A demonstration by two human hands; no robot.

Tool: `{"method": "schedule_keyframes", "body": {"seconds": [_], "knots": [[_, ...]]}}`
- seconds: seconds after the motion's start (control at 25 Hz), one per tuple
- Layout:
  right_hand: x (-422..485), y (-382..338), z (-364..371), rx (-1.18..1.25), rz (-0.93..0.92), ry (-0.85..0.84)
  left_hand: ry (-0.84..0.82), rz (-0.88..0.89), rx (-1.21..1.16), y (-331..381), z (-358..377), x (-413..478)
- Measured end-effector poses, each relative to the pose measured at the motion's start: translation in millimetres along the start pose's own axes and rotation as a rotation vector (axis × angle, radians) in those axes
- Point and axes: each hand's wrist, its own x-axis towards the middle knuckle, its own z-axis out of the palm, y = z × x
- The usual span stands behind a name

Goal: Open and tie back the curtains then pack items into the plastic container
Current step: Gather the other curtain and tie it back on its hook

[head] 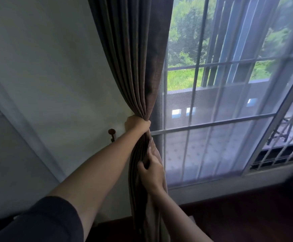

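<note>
A brown pleated curtain (133,58) hangs at the left edge of the window, gathered into a tight bundle. My left hand (136,123) grips the bundle at its narrowest point, close to the wall. Lower down, my right hand (150,173) holds the curtain's folds, thumb and fingers curled into the fabric. A dark round tie-back hook (111,132) sticks out of the wall just left of my left hand. No tie-back cord and no plastic container are in view.
A sheer white curtain (229,137) covers the barred window (212,124) to the right. A pale wall (46,75) fills the left. Dark wooden floor (246,215) runs below the window sill.
</note>
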Motion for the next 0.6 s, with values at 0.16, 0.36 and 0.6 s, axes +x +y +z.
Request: {"method": "schedule_keyframes", "body": {"seconds": [0.16,0.36,0.6], "knots": [[6.9,-2.3,10.9,0.017,0.137,-0.055,-0.051,-0.044,-0.044,3.3,-2.9,3.2],[9.9,-5.5,29.8,-0.067,0.083,-0.02,-0.047,-0.068,-0.053,7.9,-4.5,6.5],[11.0,3.4,53.0,0.008,-0.011,0.155,-0.023,-0.044,0.012,11.7,-3.6,10.8]]}}
